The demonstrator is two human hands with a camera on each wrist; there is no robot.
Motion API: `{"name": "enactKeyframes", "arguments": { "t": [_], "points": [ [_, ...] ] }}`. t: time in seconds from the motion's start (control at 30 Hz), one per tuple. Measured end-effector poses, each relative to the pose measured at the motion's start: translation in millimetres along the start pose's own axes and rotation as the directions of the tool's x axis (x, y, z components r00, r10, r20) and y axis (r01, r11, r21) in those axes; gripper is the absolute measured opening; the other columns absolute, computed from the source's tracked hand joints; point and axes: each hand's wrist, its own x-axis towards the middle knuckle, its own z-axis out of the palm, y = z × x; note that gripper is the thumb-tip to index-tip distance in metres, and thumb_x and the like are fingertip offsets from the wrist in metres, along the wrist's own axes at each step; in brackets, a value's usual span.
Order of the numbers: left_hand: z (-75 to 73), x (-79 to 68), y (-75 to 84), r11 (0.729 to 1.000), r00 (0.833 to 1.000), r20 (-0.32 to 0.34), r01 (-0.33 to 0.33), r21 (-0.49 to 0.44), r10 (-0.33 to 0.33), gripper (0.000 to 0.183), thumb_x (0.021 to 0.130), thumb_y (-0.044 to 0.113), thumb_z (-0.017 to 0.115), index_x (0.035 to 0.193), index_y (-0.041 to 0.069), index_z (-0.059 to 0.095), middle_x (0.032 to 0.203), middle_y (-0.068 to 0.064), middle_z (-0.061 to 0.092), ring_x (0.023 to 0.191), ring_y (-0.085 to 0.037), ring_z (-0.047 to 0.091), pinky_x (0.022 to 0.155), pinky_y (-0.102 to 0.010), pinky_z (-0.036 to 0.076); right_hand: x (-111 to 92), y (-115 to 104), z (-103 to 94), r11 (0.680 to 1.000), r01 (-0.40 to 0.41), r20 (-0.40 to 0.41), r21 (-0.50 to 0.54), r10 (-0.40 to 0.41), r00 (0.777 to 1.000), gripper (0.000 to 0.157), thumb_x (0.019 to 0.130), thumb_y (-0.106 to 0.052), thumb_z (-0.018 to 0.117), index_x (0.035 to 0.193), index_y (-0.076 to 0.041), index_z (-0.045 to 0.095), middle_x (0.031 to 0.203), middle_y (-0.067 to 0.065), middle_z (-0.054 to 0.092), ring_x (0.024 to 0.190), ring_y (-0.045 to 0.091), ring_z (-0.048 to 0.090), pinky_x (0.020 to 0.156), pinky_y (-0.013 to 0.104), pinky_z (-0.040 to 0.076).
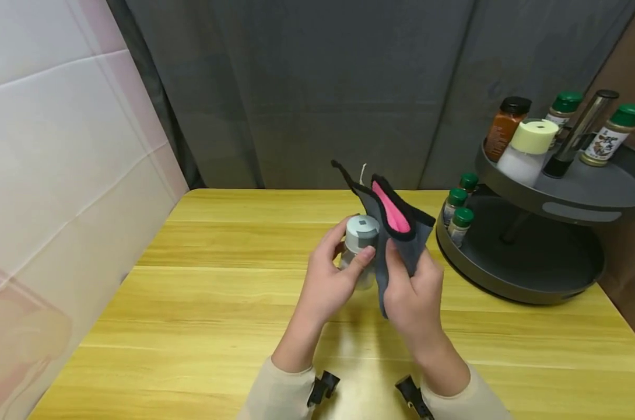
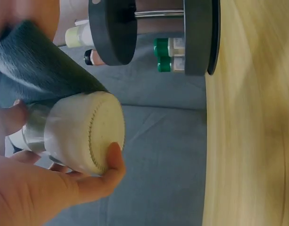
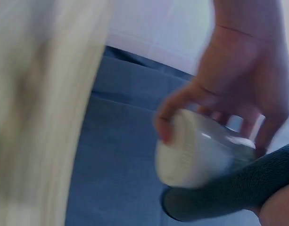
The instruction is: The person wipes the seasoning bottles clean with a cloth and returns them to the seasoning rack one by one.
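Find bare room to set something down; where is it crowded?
Bare: the table between the left hand and the white sheet; the lower tray, right of its small bottles. Crowded: the upper tray, among its larger bottles.

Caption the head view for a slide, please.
Left hand grips a jar, right hand holds a cloth beside it, rack at right.

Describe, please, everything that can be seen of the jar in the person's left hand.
The jar is small and round, with a see-through body, glass or plastic, that looks whitish toward its ridged base. Its pale grey lid is on and carries a darker square mark on top. The left hand grips it above the wooden table, lid upward, slightly tilted. A grey cloth lies against its side.
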Motion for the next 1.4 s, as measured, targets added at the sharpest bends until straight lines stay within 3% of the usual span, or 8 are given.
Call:
{"name": "enactKeyframes", "arguments": {
  "t": [0.17, 0.4, 0.6, 0.73, 0.93, 1.07, 1.2, 1.4],
  "points": [
    [-3.6, -0.1, 3.2, 0.997, 0.998, -0.027, 0.049, -0.059, -0.050, 0.053, 0.101, 0.016, 0.073, 0.152, 0.016, 0.057, 0.145, -0.008, 0.064, 0.119, -0.033, 0.066, 0.104, -0.055, 0.054, -7, 16, 7.5, 0.973, 0.203, 0.006, -0.110, -0.204, 0.979, 0.025, 0.104, 0.002, 0.059, 0.125, 0.009, 0.069, 0.078, 0.017, 0.071, 0.071, 0.011, 0.059, 0.072, 0.016, 0.050],
    [-11.4, 3.3, 3.6, 0.983, 0.995, -0.073, 0.058, -0.173, -0.072, 0.048, 0.110, 0.021, 0.058, 0.156, 0.011, 0.049, 0.151, -0.012, 0.059, 0.141, -0.028, 0.057, 0.123, -0.053, 0.041, -12, 12, 1.5, 0.984, -0.119, 0.134, -0.131, 0.137, 0.981, 0.023, 0.107, -0.010, 0.060, 0.124, 0.000, 0.073, 0.075, 0.013, 0.065, 0.065, 0.016, 0.057, 0.067, 0.026, 0.050],
    [-8.0, -0.1, 3.5, 0.999, 1.000, 0.020, 0.017, 0.035, -0.018, 0.050, 0.108, 0.029, 0.062, 0.153, 0.012, 0.049, 0.141, -0.014, 0.059, 0.130, -0.028, 0.058, 0.111, -0.053, 0.049, -9, -12, -4.8, 0.962, -0.257, 0.133, -0.087, 0.267, 0.955, 0.034, 0.111, -0.019, 0.055, 0.137, -0.001, 0.066, 0.116, 0.020, 0.075, 0.094, 0.027, 0.068, 0.085, 0.020, 0.055],
    [-3.9, -2.8, 4.9, 0.994, 1.000, 0.012, 0.019, 0.104, -0.021, 0.050, 0.104, 0.030, 0.069, 0.151, 0.018, 0.058, 0.132, -0.012, 0.059, 0.122, -0.025, 0.056, 0.103, -0.050, 0.050, -6, -16, -4.8, 0.987, -0.158, 0.068, 0.030, 0.156, 0.985, 0.038, 0.110, -0.011, 0.053, 0.144, 0.004, 0.060, 0.143, 0.017, 0.067, 0.124, 0.023, 0.068, 0.103, 0.014, 0.052],
    [-3.1, -2.7, 5.9, 1.000, 0.998, -0.056, 0.021, -0.012, -0.021, 0.051, 0.100, 0.026, 0.075, 0.146, 0.014, 0.054, 0.130, -0.012, 0.061, 0.123, -0.026, 0.057, 0.109, -0.053, 0.047, -9, 2, 2.9, 0.992, 0.121, 0.037, -0.031, -0.120, 0.992, 0.028, 0.105, 0.001, 0.056, 0.130, 0.012, 0.066, 0.112, 0.023, 0.076, 0.095, 0.013, 0.068, 0.090, 0.013, 0.054],
    [-8.0, -3.1, 6.9, 0.999, 0.992, -0.124, 0.014, -0.044, -0.020, 0.048, 0.099, 0.024, 0.077, 0.137, 0.010, 0.051, 0.128, -0.016, 0.062, 0.122, -0.030, 0.060, 0.107, -0.058, 0.048, -12, 12, 3.9, 0.994, -0.078, 0.118, -0.076, 0.087, 0.989, 0.027, 0.108, -0.011, 0.058, 0.129, 0.002, 0.070, 0.104, 0.019, 0.077, 0.088, 0.015, 0.069, 0.084, 0.020, 0.056],
    [-10.2, -2.6, 3.8, 0.999, 0.990, -0.138, -0.005, -0.036, 0.000, 0.045, 0.099, 0.023, 0.077, 0.135, 0.008, 0.054, 0.127, -0.015, 0.063, 0.121, -0.030, 0.060, 0.107, -0.056, 0.046, -7, 12, 0.0, 0.944, -0.294, 0.194, -0.148, 0.320, 0.928, 0.032, 0.111, -0.025, 0.056, 0.132, -0.005, 0.070, 0.114, 0.018, 0.076, 0.099, 0.023, 0.071, 0.090, 0.032, 0.057],
    [-6.0, -3.9, -2.6, 1.000, 0.996, -0.088, 0.020, -0.009, -0.021, 0.038, 0.100, 0.026, 0.075, 0.133, 0.012, 0.060, 0.126, -0.010, 0.067, 0.115, -0.026, 0.060, 0.103, -0.049, 0.047, 0, -9, -5.0, 0.941, -0.339, 0.114, -0.013, 0.338, 0.934, 0.038, 0.112, -0.026, 0.053, 0.141, -0.005, 0.064, 0.137, 0.015, 0.068, 0.119, 0.024, 0.066, 0.099, 0.025, 0.055]
  ]
}}
